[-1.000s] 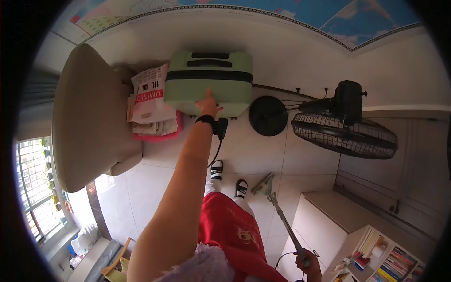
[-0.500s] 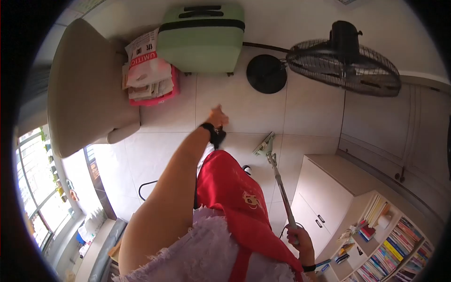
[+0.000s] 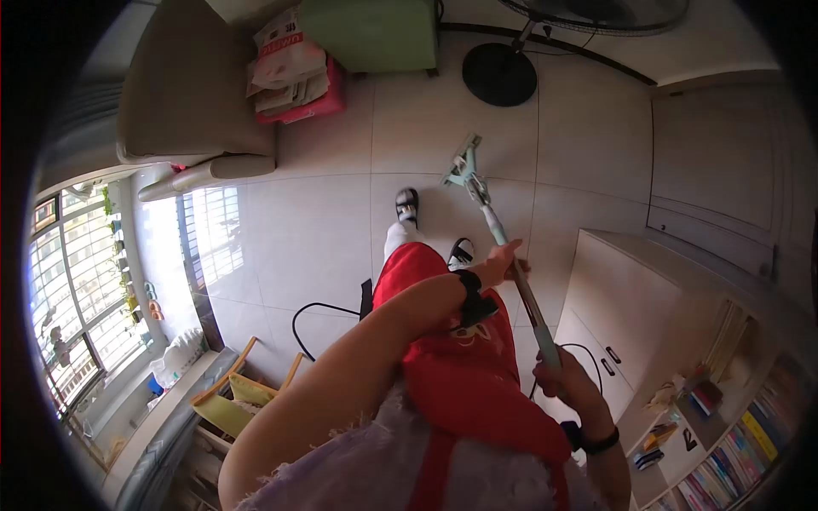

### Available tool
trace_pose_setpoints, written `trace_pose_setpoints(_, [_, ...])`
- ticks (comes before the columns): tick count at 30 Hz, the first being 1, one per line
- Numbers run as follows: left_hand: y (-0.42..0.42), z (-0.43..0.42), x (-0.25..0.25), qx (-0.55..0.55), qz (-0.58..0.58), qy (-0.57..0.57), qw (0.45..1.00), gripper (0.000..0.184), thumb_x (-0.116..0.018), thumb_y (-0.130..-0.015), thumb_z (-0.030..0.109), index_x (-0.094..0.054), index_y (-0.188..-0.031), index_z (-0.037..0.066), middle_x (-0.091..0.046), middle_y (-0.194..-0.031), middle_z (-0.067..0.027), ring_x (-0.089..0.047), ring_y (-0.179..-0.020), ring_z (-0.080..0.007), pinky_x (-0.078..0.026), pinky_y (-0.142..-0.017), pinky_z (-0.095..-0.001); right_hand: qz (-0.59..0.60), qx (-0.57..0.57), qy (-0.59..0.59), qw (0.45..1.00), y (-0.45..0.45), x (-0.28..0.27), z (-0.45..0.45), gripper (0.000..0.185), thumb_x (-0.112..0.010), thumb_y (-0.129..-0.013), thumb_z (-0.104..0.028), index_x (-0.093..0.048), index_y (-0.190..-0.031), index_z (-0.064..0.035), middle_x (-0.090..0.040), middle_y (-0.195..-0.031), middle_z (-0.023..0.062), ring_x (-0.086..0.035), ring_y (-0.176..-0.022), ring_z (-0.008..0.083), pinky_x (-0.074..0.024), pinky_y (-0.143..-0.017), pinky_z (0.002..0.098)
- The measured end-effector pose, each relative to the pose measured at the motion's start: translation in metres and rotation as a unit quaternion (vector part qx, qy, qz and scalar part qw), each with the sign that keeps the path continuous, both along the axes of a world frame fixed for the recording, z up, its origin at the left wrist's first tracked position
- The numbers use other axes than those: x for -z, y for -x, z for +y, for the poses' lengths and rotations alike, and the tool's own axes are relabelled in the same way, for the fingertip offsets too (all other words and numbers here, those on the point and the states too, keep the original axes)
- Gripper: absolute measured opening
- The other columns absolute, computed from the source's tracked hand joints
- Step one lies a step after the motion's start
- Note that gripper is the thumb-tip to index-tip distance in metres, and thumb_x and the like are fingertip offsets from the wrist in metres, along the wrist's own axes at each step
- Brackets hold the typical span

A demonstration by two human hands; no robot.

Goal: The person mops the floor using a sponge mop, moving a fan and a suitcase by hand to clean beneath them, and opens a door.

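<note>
A mop with a pale green head (image 3: 465, 169) rests on the tiled floor, its long pole slanting down to the lower right. Partway along the pole, my left hand (image 3: 501, 262) is closed round it, a dark band on the wrist. Lower down, my right hand (image 3: 567, 379) grips the green end of the handle. The red apron (image 3: 452, 375) lies behind the pole and my left forearm. Both feet, in dark sandals (image 3: 407, 204), stand just below the mop head.
A green suitcase (image 3: 371, 34), a pink bin (image 3: 315, 106) of papers and a beige chair (image 3: 192, 94) line the wall. The black fan base (image 3: 499, 75) stands right of them. A cabinet (image 3: 626, 307) and bookshelf (image 3: 724, 460) are at right, a window (image 3: 89, 298) at left.
My left hand has come away from the suitcase, down and right, and taken hold of the mop pole. The view has tilted down toward the floor. My right hand still holds the handle.
</note>
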State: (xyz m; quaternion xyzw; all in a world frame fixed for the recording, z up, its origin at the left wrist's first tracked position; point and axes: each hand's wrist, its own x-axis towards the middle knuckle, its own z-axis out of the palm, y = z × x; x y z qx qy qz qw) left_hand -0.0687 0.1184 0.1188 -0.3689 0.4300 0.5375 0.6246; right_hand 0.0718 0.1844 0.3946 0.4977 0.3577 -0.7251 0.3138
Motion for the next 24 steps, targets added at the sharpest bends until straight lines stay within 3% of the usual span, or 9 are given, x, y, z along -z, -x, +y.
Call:
trace_pose_setpoints(1, [-0.005, 0.0, 0.006, -0.066, 0.011, 0.028, 0.997, 0.039, -0.059, -0.081, 0.026, -0.042, -0.101, -0.003, -0.051, -0.079, -0.0155, -0.058, -0.068, -0.0323, -0.052, -0.059, -0.0458, 0.015, 0.007, 0.019, 1.0, -0.006, 0.01, 0.002, 0.024, -0.061, -0.075, -0.004, -0.045, -0.093, -0.0054, -0.044, -0.062, -0.0009, -0.04, -0.047, 0.0065, -0.0304, -0.041, 0.0202])
trace_pose_setpoints(2, [-0.004, -0.005, 0.014, -0.099, 0.016, 0.035, 0.994, 0.021, -0.055, -0.08, 0.01, -0.041, -0.093, -0.001, -0.047, -0.072, -0.0121, -0.056, -0.059, -0.0291, -0.052, -0.05, -0.0443, 0.011, 0.023, 0.039, 0.999, 0.001, 0.012, 0.003, 0.022, -0.06, -0.076, -0.004, -0.045, -0.092, -0.0059, -0.044, -0.064, -0.0019, -0.038, -0.047, 0.0046, -0.0292, -0.041, 0.0181])
trace_pose_setpoints(8, [0.046, -0.068, 0.06, -0.156, 0.098, 0.089, 0.979, 0.011, -0.049, -0.081, 0.01, -0.041, -0.084, 0.002, -0.043, -0.069, -0.0106, -0.05, -0.058, -0.0257, -0.05, -0.052, -0.0436, 0.098, 0.111, 0.23, 0.962, 0.035, 0.097, -0.028, 0.012, -0.053, -0.078, 0.0, -0.046, -0.088, -0.0028, -0.042, -0.065, -0.0026, -0.035, -0.047, 0.0023, -0.028, -0.04, 0.0158])
trace_pose_setpoints(10, [0.063, -0.097, 0.073, -0.171, 0.114, 0.078, 0.976, 0.008, -0.049, -0.081, 0.008, -0.043, -0.083, 0.003, -0.042, -0.068, -0.01, -0.048, -0.059, -0.0244, -0.05, -0.056, -0.0436, 0.078, 0.124, 0.247, 0.958, 0.056, 0.103, -0.045, 0.01, -0.052, -0.078, 0.0, -0.044, -0.084, -0.0032, -0.041, -0.065, -0.002, -0.037, -0.05, 0.0035, -0.0292, -0.042, 0.0164])
trace_pose_setpoints(11, [0.071, -0.106, 0.075, -0.162, 0.144, 0.096, 0.971, 0.012, -0.049, -0.079, 0.009, -0.041, -0.083, 0.001, -0.044, -0.066, -0.0102, -0.049, -0.052, -0.0239, -0.05, -0.049, -0.0416, 0.066, 0.131, 0.253, 0.956, 0.066, 0.108, -0.053, 0.009, -0.051, -0.079, -0.001, -0.044, -0.083, -0.0034, -0.041, -0.066, -0.0017, -0.038, -0.051, 0.0041, -0.0298, -0.043, 0.0167])
trace_pose_setpoints(15, [0.081, -0.145, 0.099, -0.158, 0.168, 0.111, 0.967, 0.016, -0.05, -0.08, 0.011, -0.041, -0.088, 0.001, -0.043, -0.07, -0.0094, -0.049, -0.057, -0.0235, -0.052, -0.053, -0.041, 0.048, 0.154, 0.311, 0.937, 0.076, 0.143, -0.082, 0.006, -0.049, -0.081, -0.003, -0.043, -0.082, -0.0041, -0.042, -0.068, -0.001, -0.039, -0.052, 0.0043, -0.0312, -0.043, 0.0172])
trace_pose_setpoints(18, [0.079, -0.16, 0.105, -0.147, 0.152, 0.118, 0.97, 0.018, -0.051, -0.079, 0.012, -0.04, -0.09, 0.002, -0.042, -0.072, -0.01, -0.047, -0.058, -0.0238, -0.051, -0.053, -0.0431, 0.053, 0.162, 0.34, 0.925, 0.075, 0.155, -0.098, 0.006, -0.048, -0.084, -0.006, -0.043, -0.083, -0.0037, -0.043, -0.069, 0.0005, -0.041, -0.055, 0.0045, -0.0344, -0.044, 0.0181])
trace_pose_setpoints(22, [0.076, -0.163, 0.098, -0.087, 0.143, 0.089, 0.982, 0.014, -0.05, -0.08, 0.011, -0.042, -0.087, 0.003, -0.041, -0.066, -0.0073, -0.046, -0.058, -0.0203, -0.05, -0.057, -0.0421, -0.01, 0.274, 0.354, 0.894, 0.068, 0.153, -0.098, 0.008, -0.049, -0.085, -0.007, -0.044, -0.085, -0.0011, -0.043, -0.071, 0.0008, -0.04, -0.052, 0.0035, -0.0339, -0.041, 0.0147])
trace_pose_setpoints(24, [0.069, -0.158, 0.111, -0.039, 0.141, 0.106, 0.984, 0.011, -0.049, -0.08, 0.011, -0.043, -0.084, 0.002, -0.043, -0.065, -0.0075, -0.048, -0.056, -0.0213, -0.05, -0.056, -0.0418, 0.001, 0.303, 0.432, 0.849, 0.053, 0.181, -0.096, 0.009, -0.049, -0.086, -0.007, -0.044, -0.085, -0.0004, -0.043, -0.07, 0.0004, -0.039, -0.052, 0.0026, -0.0331, -0.04, 0.0143])
